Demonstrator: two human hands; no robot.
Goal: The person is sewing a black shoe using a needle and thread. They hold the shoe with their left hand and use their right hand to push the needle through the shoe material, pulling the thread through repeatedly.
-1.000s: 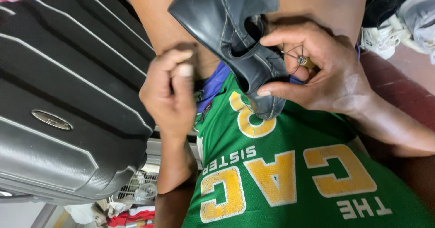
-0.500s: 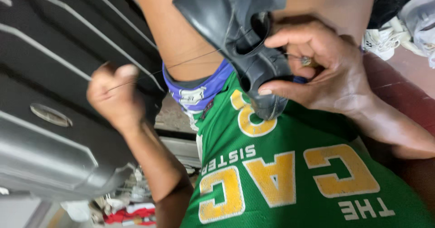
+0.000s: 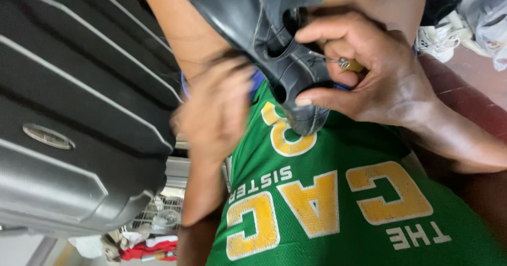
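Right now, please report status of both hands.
Right hand grips black shoe, holding small metal tool. Left hand blurred beside shoe. Grey suitcase close left.

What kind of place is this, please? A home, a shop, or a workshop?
Probably a cluttered room in a home or small repair spot: a grey ribbed hard-shell suitcase stands close, white shoes lie on the reddish floor, clothes are piled below.

A black leather shoe (image 3: pixel 274 44) sits tilted at twelve o'clock, its toe pointing toward six; a thin metal awl (image 3: pixel 338 61) pokes into its side.

Black suitcase (image 3: pixel 79 113) crowds the left hand (image 3: pixel 214 113) closely.
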